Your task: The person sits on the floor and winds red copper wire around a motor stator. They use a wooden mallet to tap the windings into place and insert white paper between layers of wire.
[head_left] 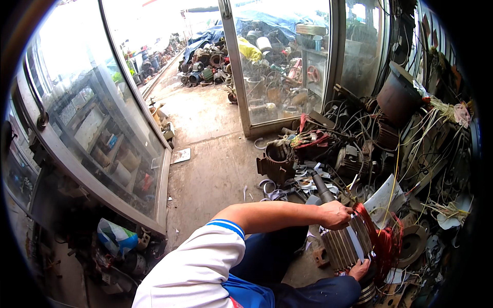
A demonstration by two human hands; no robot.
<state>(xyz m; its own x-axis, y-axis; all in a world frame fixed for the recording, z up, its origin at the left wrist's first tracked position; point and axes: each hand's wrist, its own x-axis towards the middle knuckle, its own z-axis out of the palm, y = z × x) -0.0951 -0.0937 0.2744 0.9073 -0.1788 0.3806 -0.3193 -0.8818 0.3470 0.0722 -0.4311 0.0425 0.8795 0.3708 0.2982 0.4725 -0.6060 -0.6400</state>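
Note:
A ribbed motor stator core lies on its side in front of me, beside my bent leg. Red-brown copper wire coils spill from its right end. Along the core runs a pale insulation strip. My left hand is closed in a fist at the core's upper edge, next to the copper wire; what its fingers hold is hidden. Lower down, my right hand pinches the lower end of the strip against the core. Its wrist is hidden behind my leg.
Cables, scrap and motor parts pile up on the right, with a dark bucket-like drum on top. An open motor housing stands ahead on the concrete floor. Glass doors frame the doorway; a plastic bag lies at left.

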